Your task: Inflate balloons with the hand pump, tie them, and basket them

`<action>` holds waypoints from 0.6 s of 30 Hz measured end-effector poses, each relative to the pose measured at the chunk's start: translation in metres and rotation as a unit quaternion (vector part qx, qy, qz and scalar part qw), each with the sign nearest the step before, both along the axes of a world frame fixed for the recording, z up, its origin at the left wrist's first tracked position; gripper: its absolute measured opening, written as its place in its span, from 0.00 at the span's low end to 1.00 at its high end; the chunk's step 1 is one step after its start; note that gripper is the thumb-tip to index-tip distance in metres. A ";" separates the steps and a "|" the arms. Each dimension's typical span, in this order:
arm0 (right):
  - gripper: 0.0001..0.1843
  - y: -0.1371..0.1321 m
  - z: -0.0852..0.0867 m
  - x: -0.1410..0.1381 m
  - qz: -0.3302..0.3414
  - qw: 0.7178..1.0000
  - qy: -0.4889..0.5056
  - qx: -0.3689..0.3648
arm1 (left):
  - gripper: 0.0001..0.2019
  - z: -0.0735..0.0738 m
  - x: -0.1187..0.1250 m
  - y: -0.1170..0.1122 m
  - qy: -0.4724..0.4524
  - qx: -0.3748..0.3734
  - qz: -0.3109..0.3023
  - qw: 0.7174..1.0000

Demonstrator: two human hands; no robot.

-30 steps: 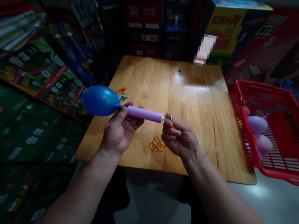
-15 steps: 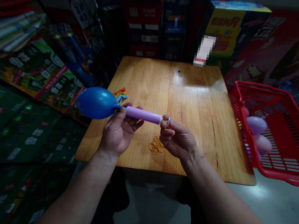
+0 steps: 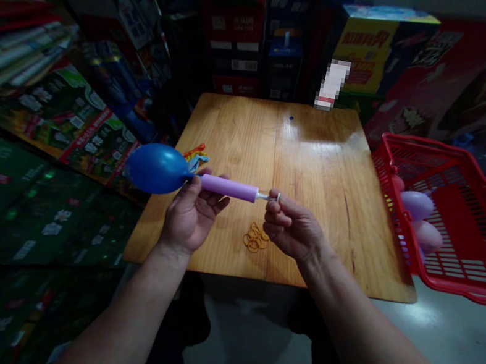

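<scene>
Purple pump point(image 3: 229, 188) is gripped by the left hand point(image 3: 190, 216), hiding its joint with the blue balloon point(image 3: 157, 168); the right hand point(image 3: 294, 225) grasps the partly hidden handle point(image 3: 278, 197).

Pump rod point(image 3: 262, 197) drawn further out toward 3 o'clock; right hand point(image 3: 294, 225) farther from purple barrel point(image 3: 229, 188); barrel, left hand point(image 3: 190, 216) and blue balloon point(image 3: 157, 168) shifted slightly toward 9 o'clock.
</scene>
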State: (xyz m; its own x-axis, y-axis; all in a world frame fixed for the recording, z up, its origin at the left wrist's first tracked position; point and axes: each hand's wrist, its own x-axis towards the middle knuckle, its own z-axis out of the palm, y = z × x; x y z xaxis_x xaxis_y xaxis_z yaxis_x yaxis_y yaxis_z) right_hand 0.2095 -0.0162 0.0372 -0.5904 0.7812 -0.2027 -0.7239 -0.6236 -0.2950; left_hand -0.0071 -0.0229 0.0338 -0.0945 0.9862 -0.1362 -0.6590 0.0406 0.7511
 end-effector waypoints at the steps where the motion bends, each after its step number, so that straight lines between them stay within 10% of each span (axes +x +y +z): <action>1: 0.06 -0.002 -0.003 -0.005 0.007 1.000 -0.002 0.001 | 0.16 -0.003 0.004 -0.001 -0.006 -0.007 -0.009 1.000; 18: 0.08 0.001 -0.003 -0.002 0.006 1.000 0.004 -0.015 | 0.15 -0.002 0.004 -0.002 -0.004 -0.008 -0.013 1.000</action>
State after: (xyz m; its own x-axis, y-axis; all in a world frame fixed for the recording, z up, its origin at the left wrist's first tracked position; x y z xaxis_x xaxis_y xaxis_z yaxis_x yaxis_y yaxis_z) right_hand 0.2077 -0.0148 0.0341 -0.6015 0.7675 -0.2218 -0.7181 -0.6411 -0.2707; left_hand -0.0031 -0.0245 0.0320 -0.0678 0.9859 -0.1528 -0.6634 0.0698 0.7450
